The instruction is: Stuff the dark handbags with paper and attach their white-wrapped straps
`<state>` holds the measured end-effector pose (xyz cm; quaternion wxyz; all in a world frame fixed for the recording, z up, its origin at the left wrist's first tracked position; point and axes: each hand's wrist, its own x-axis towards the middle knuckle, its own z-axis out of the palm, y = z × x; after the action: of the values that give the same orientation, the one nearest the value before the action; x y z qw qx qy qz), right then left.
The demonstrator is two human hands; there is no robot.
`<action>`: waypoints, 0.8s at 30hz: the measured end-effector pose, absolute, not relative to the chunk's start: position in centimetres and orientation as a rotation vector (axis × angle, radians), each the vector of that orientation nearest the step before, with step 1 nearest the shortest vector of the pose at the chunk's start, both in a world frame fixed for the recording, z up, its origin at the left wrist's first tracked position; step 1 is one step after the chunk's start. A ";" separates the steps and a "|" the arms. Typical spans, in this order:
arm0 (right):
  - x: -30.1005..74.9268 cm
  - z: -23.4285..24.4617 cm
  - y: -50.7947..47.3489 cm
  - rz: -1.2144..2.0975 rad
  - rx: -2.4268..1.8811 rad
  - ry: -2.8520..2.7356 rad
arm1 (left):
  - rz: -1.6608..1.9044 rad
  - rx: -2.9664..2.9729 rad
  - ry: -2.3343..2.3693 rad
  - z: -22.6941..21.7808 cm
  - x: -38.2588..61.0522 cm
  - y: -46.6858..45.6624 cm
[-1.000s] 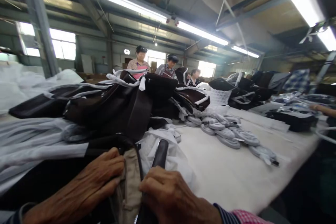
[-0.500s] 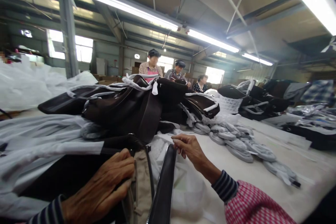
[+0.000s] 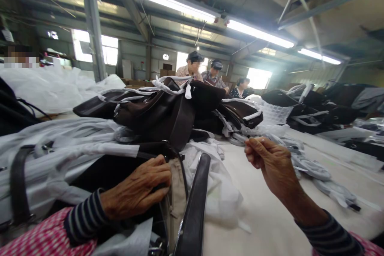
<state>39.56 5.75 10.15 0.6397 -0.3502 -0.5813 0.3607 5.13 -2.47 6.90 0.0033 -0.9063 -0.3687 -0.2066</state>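
A dark handbag with a beige lining lies open in front of me. My left hand is closed over its upper edge, fingertips curled in by the lining. A smooth black leather-like panel with a zip along its side rises at the bag's right. White wrapping covers the bag's handle. Over the table, clear of the bag, my right hand holds thumb and fingers pinched together; whatever may be between them is too small to make out.
More dark bags with wrapped handles are heaped ahead. Grey wrapped straps lie coiled at the right on the white table. Thin white sheets rest beside the bag. Several co-workers are beyond the heap.
My right hand has moved right, away from the top of the black panel, and its fingers are pinched tighter. My left hand stays on the bag's edge. The view has shifted left.
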 end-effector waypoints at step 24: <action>41.3 5.2 4.5 0.088 -1.175 -2.262 | -0.756 -2.756 -0.939 6.0 5.4 -2.2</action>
<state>41.35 4.54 5.22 0.2910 -0.4408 -0.8485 0.0330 5.44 -2.24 5.95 0.0669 -0.9142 -0.3114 -0.2507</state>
